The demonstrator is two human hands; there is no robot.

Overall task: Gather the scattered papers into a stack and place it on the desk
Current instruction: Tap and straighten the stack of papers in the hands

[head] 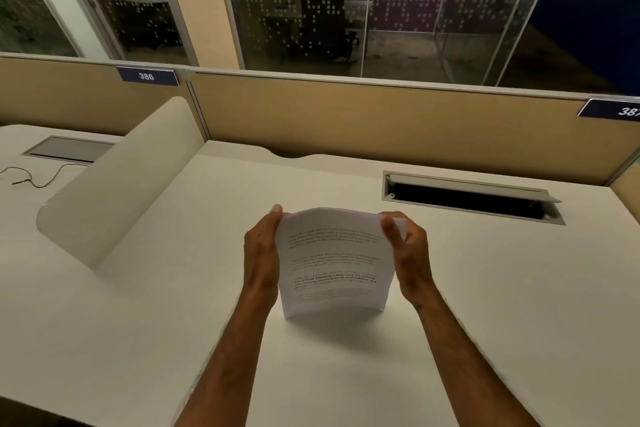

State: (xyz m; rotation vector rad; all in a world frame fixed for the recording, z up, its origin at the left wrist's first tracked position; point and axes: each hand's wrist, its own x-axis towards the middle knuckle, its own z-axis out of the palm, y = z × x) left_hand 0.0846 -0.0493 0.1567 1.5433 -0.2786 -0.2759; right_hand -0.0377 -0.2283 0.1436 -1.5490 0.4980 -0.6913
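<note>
A stack of white printed papers (334,262) stands upright on its lower edge on the white desk (485,288), bowed slightly toward me. My left hand (261,253) grips its left edge, thumb over the top corner. My right hand (410,250) grips the right edge, thumb pressed on the front sheet. Both hands hold the stack near its top. No loose sheets lie elsewhere on the desk.
An open cable tray slot (471,199) is sunk into the desk at the back right. A curved white divider (121,184) separates the neighbouring desk on the left, where a black cable (34,177) lies. A tan partition (381,121) runs along the back.
</note>
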